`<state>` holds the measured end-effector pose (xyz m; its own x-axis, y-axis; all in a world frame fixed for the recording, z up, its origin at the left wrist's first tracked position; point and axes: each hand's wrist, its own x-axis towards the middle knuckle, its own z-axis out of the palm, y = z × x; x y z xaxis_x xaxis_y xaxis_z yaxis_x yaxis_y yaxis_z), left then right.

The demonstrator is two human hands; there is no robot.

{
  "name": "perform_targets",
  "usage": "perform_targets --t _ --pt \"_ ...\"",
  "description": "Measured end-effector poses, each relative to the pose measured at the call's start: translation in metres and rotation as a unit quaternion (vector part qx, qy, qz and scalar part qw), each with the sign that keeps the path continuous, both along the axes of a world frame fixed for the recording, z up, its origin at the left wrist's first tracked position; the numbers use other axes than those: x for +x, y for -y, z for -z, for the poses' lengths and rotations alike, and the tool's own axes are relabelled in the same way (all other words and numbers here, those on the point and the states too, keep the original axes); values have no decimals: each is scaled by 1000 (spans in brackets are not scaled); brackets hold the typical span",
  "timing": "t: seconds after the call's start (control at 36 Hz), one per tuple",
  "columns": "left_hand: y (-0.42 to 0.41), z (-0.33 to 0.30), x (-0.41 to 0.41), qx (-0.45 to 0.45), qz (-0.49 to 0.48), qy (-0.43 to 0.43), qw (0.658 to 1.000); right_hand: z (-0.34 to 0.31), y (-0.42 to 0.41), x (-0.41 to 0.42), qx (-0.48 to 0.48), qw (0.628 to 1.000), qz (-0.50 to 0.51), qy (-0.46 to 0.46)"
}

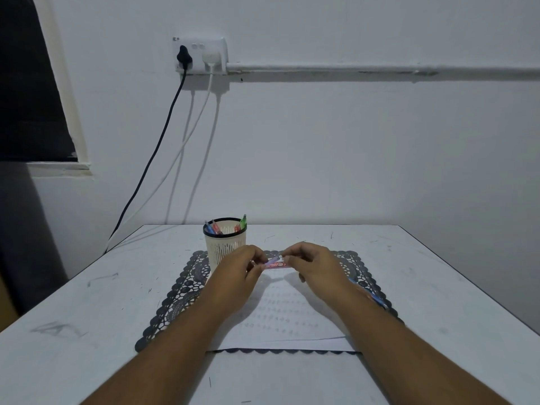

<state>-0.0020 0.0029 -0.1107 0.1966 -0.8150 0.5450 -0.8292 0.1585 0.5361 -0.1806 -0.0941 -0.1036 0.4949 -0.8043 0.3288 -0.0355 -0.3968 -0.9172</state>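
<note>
My left hand and my right hand meet above the far end of a white sheet of paper with rows of faint marks. Between their fingertips they pinch a small flat pink-and-red packet with a purple pen-like piece across it. The left fingers hold its left end, the right fingers its right end. What exactly the packet contains is too small to tell.
A cream slotted pen holder with several coloured pens stands just beyond my left hand. A dark lace-pattern mat lies under the paper on the white table. A blue pen lies on the mat by my right wrist. Cables hang from a wall socket.
</note>
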Motion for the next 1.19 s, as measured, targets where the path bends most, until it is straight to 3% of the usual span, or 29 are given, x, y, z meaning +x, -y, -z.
perform_targets --t 0.58,0.86,1.03,1.19 --pt "1 2 -1 3 19 -19 1000 -1 -4 1 -27 999 -4 20" --pt "-2 0 -13 -20 87 -143 986 -3 -12 10 106 985 -34 132" --pt "1 11 -19 41 81 -118 989 -15 -14 9 128 966 -31 223" --pt "-1 14 -31 90 93 -72 989 -17 -26 18 222 920 -126 297"
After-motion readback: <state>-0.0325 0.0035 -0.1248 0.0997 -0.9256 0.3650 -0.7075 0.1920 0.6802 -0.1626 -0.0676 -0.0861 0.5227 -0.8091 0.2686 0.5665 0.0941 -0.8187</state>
